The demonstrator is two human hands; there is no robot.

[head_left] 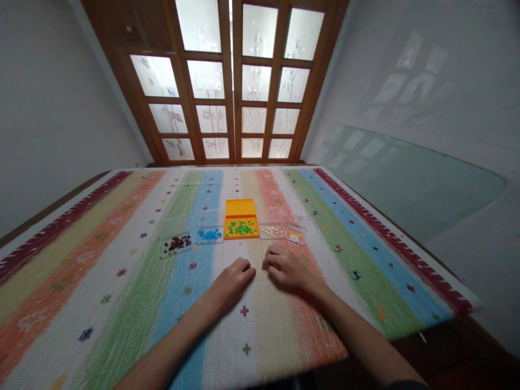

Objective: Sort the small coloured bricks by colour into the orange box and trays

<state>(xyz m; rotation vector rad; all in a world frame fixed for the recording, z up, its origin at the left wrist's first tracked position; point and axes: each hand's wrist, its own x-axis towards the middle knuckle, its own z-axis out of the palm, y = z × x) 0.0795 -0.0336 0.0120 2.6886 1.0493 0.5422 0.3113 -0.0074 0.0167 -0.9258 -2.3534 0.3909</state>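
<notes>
Both of my hands rest low over the striped cloth, their fingertips a short gap apart. My left hand (234, 280) has its fingers curled and pressed together; anything inside it is hidden. Fingers on my right hand (283, 266) are bent in the same way, and I cannot make out whether a small piece is in them. Just beyond the hands stands an open yellow plastic case (241, 206) with small green pieces (239, 228) in its near half. Small blue pieces (210, 234) lie in a clear tray to its left, cream pieces (271, 231) in one to its right.
Farther left, a clear tray holds dark red-brown pieces (177, 242). At the right end of the row, a small clear tray holds yellow and white pieces (295, 235). A striped tablecloth (134, 303) covers the table. Wooden glazed doors (234, 108) stand behind, with walls on both sides.
</notes>
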